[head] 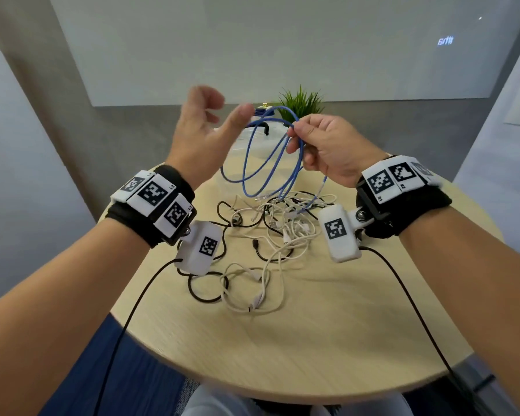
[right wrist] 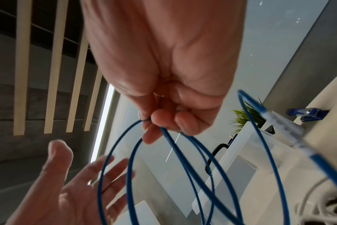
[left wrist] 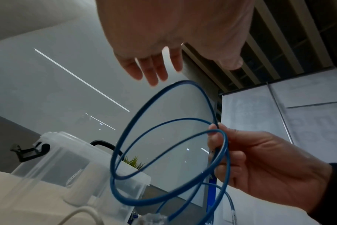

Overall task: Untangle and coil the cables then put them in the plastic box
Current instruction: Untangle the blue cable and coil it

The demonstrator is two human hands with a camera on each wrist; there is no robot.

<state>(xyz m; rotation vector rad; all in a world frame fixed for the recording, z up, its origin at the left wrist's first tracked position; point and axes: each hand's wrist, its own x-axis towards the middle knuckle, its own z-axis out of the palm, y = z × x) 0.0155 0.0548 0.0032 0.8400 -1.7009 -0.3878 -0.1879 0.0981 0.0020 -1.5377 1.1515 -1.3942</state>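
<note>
A: What's in the box (head: 240, 145)?

B: I can't tell; it's clear plastic, latched, at the table's (head: 312, 340) far edge.

A: Hands?

B: My left hand (head: 198, 127) is spread, holding nothing. My right hand (head: 327, 148) pinches the blue cable (head: 252, 163), hanging in loose loops above the tangle (head: 270, 235) of white and black cables.

A blue cable (head: 264, 163) hangs above tangled white and black cables (head: 270, 235) on the pale wood-grain table (head: 312, 340); the plastic box (left wrist: 67, 167) looks clear, perhaps frosted.

Round table (head: 327, 325) — tangled cables (head: 270, 235), plastic box (head: 246, 151)
</note>
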